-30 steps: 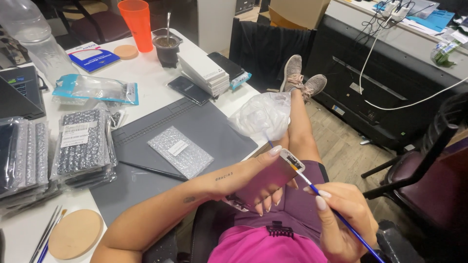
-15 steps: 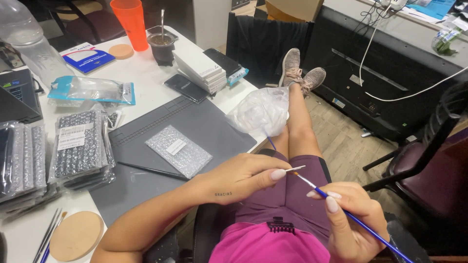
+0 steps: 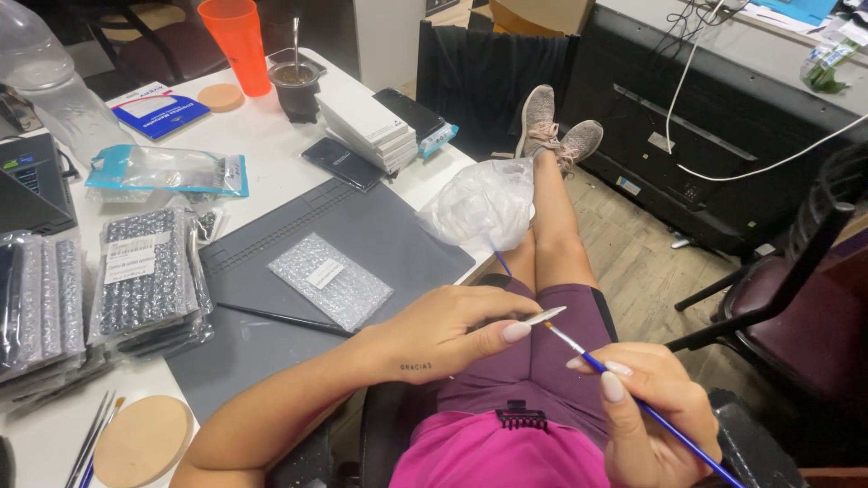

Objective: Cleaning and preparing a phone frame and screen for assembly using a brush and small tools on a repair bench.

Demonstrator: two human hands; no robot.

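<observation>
Left hand point(image 3: 448, 330) grip pinching nail tip point(image 3: 545, 315) — right hand point(image 3: 655, 411) grip pinching brush point(image 3: 633, 398).

Blue-handled brush point(image 3: 651, 411), white nail tip point(image 3: 545, 315), purple shorts point(image 3: 542, 361), pink top point(image 3: 502, 456); grey mat point(image 3: 362, 226) on the white tabletop point(image 3: 271, 136), orange cup point(image 3: 235, 41) at its far edge.

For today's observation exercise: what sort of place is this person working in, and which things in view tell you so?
Probably a small repair or craft workroom. A grey work mat lies on the white table beside stacks of bagged parts, and the right hand holds a fine blue brush to a small piece in the left hand.
</observation>
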